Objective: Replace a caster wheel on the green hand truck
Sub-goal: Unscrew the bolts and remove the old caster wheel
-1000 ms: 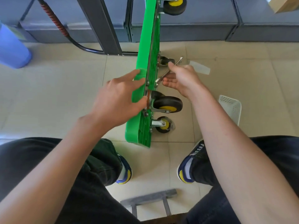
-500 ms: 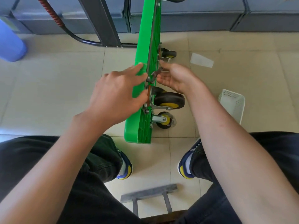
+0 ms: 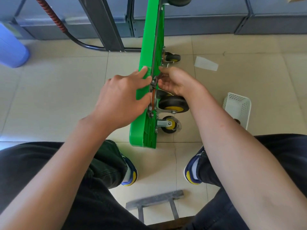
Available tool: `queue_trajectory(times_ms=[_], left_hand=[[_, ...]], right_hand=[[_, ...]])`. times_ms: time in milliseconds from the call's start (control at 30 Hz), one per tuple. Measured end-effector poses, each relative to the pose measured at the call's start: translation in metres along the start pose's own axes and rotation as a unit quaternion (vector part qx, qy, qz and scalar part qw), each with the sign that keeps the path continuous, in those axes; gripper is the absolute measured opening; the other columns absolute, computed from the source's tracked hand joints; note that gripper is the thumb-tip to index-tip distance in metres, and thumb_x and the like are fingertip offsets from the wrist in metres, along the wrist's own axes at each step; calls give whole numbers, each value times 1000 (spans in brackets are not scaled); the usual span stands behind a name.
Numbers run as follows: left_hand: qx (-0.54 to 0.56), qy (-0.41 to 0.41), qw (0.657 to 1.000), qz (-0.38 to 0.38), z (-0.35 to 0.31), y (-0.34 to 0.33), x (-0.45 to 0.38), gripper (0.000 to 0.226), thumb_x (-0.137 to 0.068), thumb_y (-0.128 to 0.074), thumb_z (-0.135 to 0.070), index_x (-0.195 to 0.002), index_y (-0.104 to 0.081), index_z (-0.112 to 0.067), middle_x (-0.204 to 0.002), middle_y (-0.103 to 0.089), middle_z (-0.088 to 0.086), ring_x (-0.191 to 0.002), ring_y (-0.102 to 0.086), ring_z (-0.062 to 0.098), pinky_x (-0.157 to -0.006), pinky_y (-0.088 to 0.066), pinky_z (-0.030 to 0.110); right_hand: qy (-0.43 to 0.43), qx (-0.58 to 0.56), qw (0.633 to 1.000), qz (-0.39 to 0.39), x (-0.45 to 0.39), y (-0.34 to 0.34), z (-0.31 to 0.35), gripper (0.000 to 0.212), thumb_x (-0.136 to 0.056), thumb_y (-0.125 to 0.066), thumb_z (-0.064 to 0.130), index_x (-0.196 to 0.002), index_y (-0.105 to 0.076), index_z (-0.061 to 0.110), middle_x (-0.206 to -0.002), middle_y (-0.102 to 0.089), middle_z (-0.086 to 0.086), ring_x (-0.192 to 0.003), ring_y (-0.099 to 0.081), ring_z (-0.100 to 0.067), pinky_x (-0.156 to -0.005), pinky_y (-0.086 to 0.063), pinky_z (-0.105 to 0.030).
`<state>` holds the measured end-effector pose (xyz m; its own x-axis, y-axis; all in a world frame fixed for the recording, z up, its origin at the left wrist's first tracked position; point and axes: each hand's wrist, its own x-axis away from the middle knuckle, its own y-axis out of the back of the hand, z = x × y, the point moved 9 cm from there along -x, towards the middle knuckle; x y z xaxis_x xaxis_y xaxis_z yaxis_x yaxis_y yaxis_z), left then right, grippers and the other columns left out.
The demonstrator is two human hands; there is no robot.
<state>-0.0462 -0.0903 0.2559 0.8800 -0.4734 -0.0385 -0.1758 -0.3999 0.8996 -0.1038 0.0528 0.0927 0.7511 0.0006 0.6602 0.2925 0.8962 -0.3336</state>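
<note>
Green hand truck (image 3: 146,100) stood on edge on the tiled floor (image 3: 58,97), deck vertical, underside and wheels facing right, between the person's knees. Left hand (image 3: 123,97) spread flat against the green deck face, fingers straight, thumb at the metal edge near the mounting plate: bracing, not clutching. Right hand (image 3: 176,80) curled round a small wrench (image 3: 157,78), its head set on a bolt at the top of the plate; handle mostly hidden in the palm. Large black caster wheel (image 3: 173,104) with yellow hub just below that hand, bracket and orange washer against the deck edge. Smaller clear-tyred caster (image 3: 170,124) lower down, another black one (image 3: 172,58) farther up, near the frame. White perforated basket (image 3: 236,107) on the floor to the right, well apart from the truck. Likely handling: plastic deck stiff but light and tippy on its narrow edge, so a flat palm on the broad face looks the sound way to steady it against wrench torque. Caster probably dense for its size, steel bracket and solid rubber tyre, and free to swivel; best taken by the bracket or plate rather than the tyre once bolts loosen. Bolts and nuts small, easy to drop. Whether tightening or loosening: cannot tell.
</note>
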Motion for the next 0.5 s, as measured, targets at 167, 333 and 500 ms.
queue_trajectory(times_ms=[167,333,500], left_hand=[[15,24,1000,6,3,-1,0,42,-94,-69,-29,-135,-64,-24,-151,-45,-12,-110,-68,30,-106,-48,43],[26,26,999,7,4,-1,-2,41,-94,-68,-24,-135,-64,-23,-152,-44,-10,-110,-68,31,-106,-48,47],[36,33,999,14,5,-3,-2,42,-94,-68,-24,-136,-63,-25,-153,-43,-11,-113,-67,31,-107,-46,48]], right_hand=[[3,38,999,1,-3,-6,7,21,-106,-53,15,-124,-54,5,-82,-60,-8,-56,-57,-13,-48,-52,-21],[-9,35,999,-8,-8,-13,2,19,-108,-46,13,-122,-57,8,-101,-57,-11,-64,-49,-12,-41,-46,-17],[-24,21,999,-1,-11,-14,-7,13,-108,-45,11,-116,-54,6,-84,-56,-7,-61,-45,-11,-39,-43,-15]])
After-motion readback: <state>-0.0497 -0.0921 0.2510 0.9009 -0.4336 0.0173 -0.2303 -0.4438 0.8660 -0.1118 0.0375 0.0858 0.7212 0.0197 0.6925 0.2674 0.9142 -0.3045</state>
